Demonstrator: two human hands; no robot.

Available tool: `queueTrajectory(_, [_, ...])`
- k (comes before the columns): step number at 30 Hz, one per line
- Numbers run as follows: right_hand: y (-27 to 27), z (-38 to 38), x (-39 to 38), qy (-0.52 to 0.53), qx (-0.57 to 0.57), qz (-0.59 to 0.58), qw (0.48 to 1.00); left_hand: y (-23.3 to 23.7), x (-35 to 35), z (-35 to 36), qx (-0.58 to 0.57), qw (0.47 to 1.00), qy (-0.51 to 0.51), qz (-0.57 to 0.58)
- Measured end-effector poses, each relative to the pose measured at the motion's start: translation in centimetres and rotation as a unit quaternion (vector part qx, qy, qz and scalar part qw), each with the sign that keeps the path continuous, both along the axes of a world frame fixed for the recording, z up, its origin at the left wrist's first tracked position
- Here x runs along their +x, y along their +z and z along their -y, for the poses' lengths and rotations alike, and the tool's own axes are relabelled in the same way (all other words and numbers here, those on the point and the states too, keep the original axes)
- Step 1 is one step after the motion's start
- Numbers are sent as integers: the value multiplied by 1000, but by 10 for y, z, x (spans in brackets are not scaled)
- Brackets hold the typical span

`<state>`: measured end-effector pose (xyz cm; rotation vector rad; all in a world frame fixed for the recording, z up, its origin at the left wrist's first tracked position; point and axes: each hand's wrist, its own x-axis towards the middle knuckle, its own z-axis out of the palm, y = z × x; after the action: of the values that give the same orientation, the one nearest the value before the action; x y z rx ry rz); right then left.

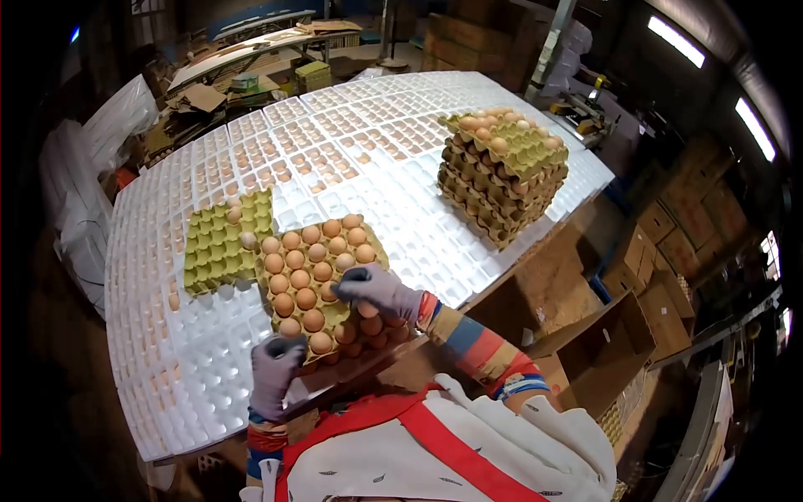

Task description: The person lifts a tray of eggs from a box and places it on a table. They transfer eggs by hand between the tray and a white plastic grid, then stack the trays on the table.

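A pulp egg tray (336, 313) full of brown eggs (306, 298) lies before me on top of more eggs, with a bare cup near its front right. My right hand (375, 289), in a grey glove with dark fingertips, is over the tray's right side. Its fingers are bent down among the eggs, and what they hold is hidden. At the tray's front left corner is my left hand (278, 368), gloved the same way, with curled fingers. Whether it grips the tray edge or something else does not show. Left of the tray, a yellow-green egg tray (219, 243) holds a few eggs.
White moulded trays (389, 222) cover the wide table, many of their cups holding eggs toward the back and left. A tall stack of egg trays (502, 180) stands at the right. Open cardboard boxes (606, 343) sit beyond the table's right edge, and a metal post (548, 54) rises behind.
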<state>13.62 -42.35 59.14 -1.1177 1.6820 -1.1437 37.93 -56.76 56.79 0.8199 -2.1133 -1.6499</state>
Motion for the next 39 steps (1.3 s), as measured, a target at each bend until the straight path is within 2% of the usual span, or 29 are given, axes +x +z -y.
queueTrajectory(1, [13, -5, 22, 41, 23, -220, 974, -2, -8, -9, -312, 945, -70, 68])
queueTrajectory(2, [12, -8, 40, 90, 36, -424, 900, 13, -16, -28, -403, 907, -84, 87])
queueTrajectory(3, [-4, -12, 50, 129, 29, -537, 833, 19, -20, -35, -413, 891, -147, 121])
queueTrajectory(4, [-37, -8, 55, 148, 31, -581, 800, -23, -15, -33, -547, 830, -105, 28])
queueTrajectory(6, [-20, -9, 56, 131, 18, -512, 849, -7, -28, -37, -484, 848, -142, 162])
queueTrajectory(8, [-29, -9, 33, 80, -27, -378, 922, -15, -26, -27, -415, 898, -102, 109])
queueTrajectory(10, [-21, -23, 14, 5, -21, 12, 1000, -20, -21, -22, -359, 928, -62, 76])
queueTrajectory(11, [-26, -29, 4, -38, -85, 197, 976, -25, -18, -18, -287, 956, -33, 59])
queueTrajectory(12, [-20, -32, -2, -40, -106, 274, 955, -30, -17, -15, -153, 988, -6, -22])
queueTrajectory(14, [-8, -27, -5, -40, -126, 262, 956, -31, -10, -3, 127, 988, 46, -79])
queueTrajectory(15, [-5, -15, -11, -7, -84, 99, 992, -18, -5, 0, 219, 967, 57, -117])
queueTrajectory(16, [-4, -7, -8, 3, -52, -97, 994, -18, -3, 7, 293, 931, 16, -217])
queueTrajectory(17, [0, 1, -4, 3, -15, -289, 957, -11, -2, 6, 347, 900, -18, -263])
queueTrajectory(18, [10, 11, 10, -16, 10, -493, 870, 1, -2, 3, 398, 863, -50, -306])
queueTrajectory(20, [-3, 39, 14, 31, 62, -598, 799, -1, -12, 10, 235, 948, -24, -213])
queueTrajectory(21, [-8, 51, 12, 53, 85, -648, 755, -1, -22, 10, 33, 991, -21, -127])
queueTrajectory(22, [-9, 57, 9, 66, 81, -627, 772, 8, -34, 2, -167, 985, -15, -30])
queueTrajectory(23, [-11, 61, 3, 80, 77, -606, 788, 19, -42, -9, -304, 946, 18, 114])
queueTrajectory(24, [-13, 63, -2, 93, 75, -584, 803, 30, -54, -21, -454, 858, 14, 241])
queueTrajectory(25, [-4, 60, -5, 92, 52, -565, 819, 29, -65, -25, -463, 830, -12, 311])
queueTrajectory(27, [-14, 54, -16, -18, -28, -399, 917, 10, -82, -19, -491, 767, -69, 407])
queueTrajectory(28, [-19, 53, -27, -75, -67, -311, 945, 13, -81, -16, -471, 789, -74, 387])
queueTrajectory(29, [-29, 57, -47, -33, -5, 53, 998, 16, -78, -9, -454, 810, -81, 362])
queueTrajectory(31, [-17, 26, -31, 50, -163, 64, 983, 21, -71, 0, -415, 847, -87, 322])
queueTrajectory(32, [-24, 28, -26, 60, -214, 95, 970, 19, -61, 1, -445, 855, -32, 264])
queueTrajectory(34, [-37, 36, -15, 33, -246, 180, 952, 2, -45, 22, -167, 980, 28, 107])
queueTrajectory(35, [-44, 39, -11, 18, -233, 230, 945, 0, -32, 29, 76, 996, 19, -36])
queueTrajectory(36, [-47, 44, -7, 21, -197, 299, 933, 7, -18, 21, 298, 931, 8, -210])
queueTrajectory(39, [-25, 50, 19, 50, -114, 476, 871, -20, 20, 21, 458, 816, -34, -352])
